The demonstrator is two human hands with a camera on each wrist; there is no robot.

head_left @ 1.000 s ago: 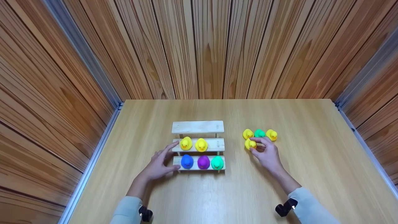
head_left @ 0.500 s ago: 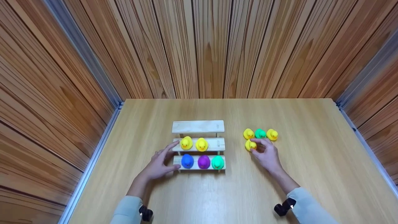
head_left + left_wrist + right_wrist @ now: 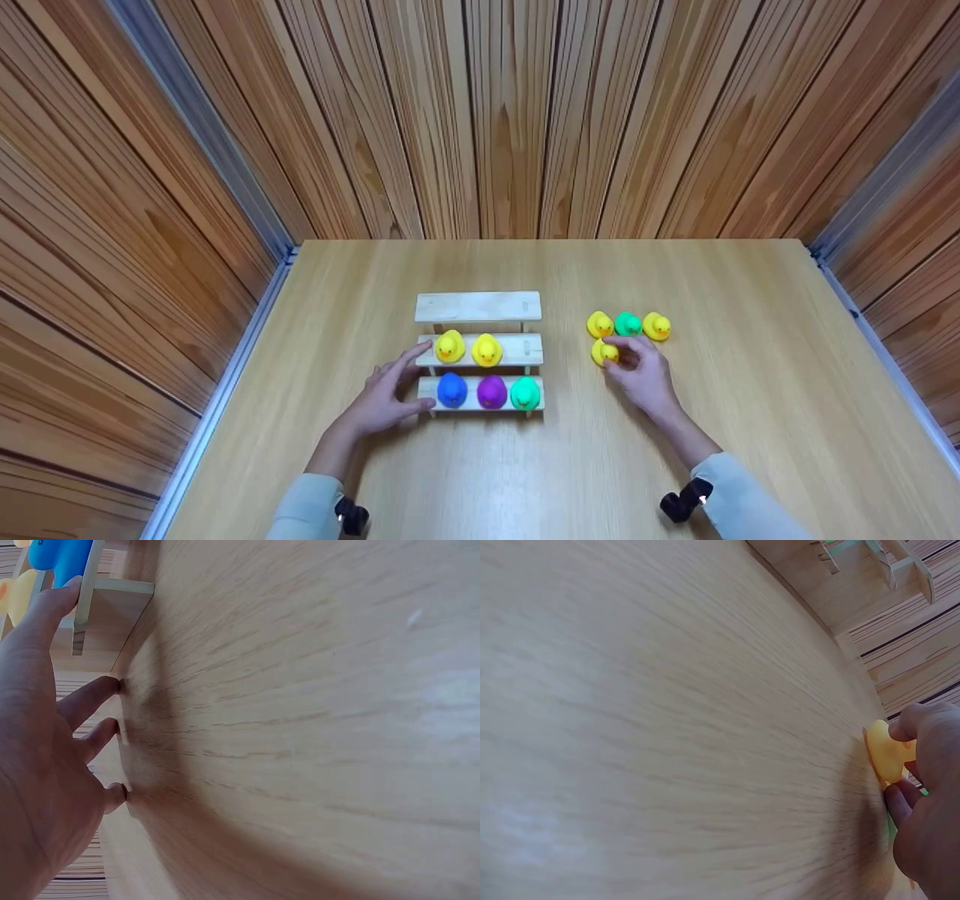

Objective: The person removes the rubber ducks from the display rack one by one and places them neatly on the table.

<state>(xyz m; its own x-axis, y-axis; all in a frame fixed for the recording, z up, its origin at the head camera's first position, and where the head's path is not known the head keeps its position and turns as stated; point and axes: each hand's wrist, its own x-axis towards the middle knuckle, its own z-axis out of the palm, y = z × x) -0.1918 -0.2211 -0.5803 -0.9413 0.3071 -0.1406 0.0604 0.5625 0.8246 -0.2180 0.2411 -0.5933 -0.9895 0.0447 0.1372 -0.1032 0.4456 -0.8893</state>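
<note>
In the head view, a three-tier wooden shelf (image 3: pixel 478 307) stands left of the table's middle. Its middle tier bears two yellow rubber ducks (image 3: pixel 487 350). On the lowest tier sit a blue duck (image 3: pixel 451 390), a purple duck (image 3: pixel 492 392) and a green duck (image 3: pixel 525 393). My left hand (image 3: pixel 386 397) rests its thumb and index fingertip at the shelf's left end, fingers spread; in the left wrist view the other fingertips reach the tabletop. To the right, my right hand (image 3: pixel 646 375) pinches a yellow rubber duck (image 3: pixel 886 753) between thumb and fingers, low at the tabletop.
Just behind the right hand, two yellow ducks (image 3: pixel 599 325) and a green duck (image 3: pixel 628 324) form a row on the table (image 3: pixel 480 480). Wood-plank walls (image 3: pixel 502 120) rise at the back and both sides, with metal rails (image 3: pixel 217 390) along the side edges.
My right hand and the yellow duck in its fingers have shifted very slightly toward me, away from the row behind. The left hand and the shelf stay put.
</note>
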